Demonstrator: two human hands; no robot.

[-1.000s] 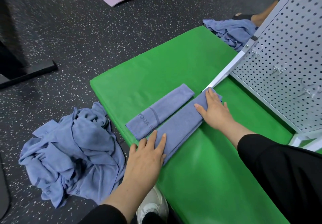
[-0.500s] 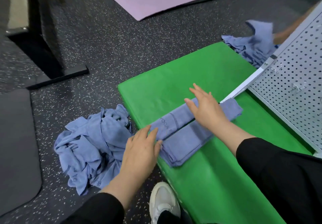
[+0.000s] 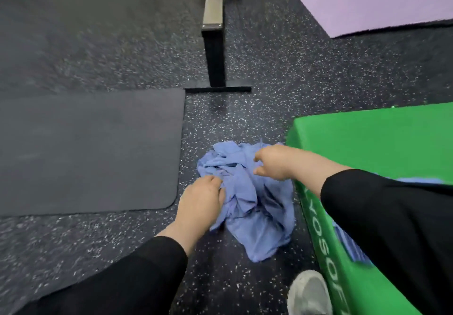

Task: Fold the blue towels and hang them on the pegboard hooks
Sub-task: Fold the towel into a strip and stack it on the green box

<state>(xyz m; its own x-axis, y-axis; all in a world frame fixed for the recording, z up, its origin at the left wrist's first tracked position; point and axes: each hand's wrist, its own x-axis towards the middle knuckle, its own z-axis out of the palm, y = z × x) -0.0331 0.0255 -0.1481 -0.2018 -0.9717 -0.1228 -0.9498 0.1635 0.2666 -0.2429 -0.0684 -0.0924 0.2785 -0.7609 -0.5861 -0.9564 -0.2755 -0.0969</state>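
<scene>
One crumpled pile of blue towels [image 3: 250,199] lies on the speckled floor [image 3: 282,74], just beside the green block [image 3: 372,143] at its 9 o'clock edge. The left hand [image 3: 201,202] grips cloth at the pile's 9 o'clock side; the right hand [image 3: 275,162] hovers curled over its 1 o'clock part, grasp unclear. One folded towel [image 3: 353,248] shows on the block. Two mats: grey mat [image 3: 85,150], lilac mat [image 3: 382,6]. One white shoe [image 3: 308,292].

Crumpled soft cloth towels [image 3: 247,192], speckled rubbery floor [image 3: 282,74], matt grey mat [image 3: 85,150], brushed metal post [image 3: 212,1]
</scene>
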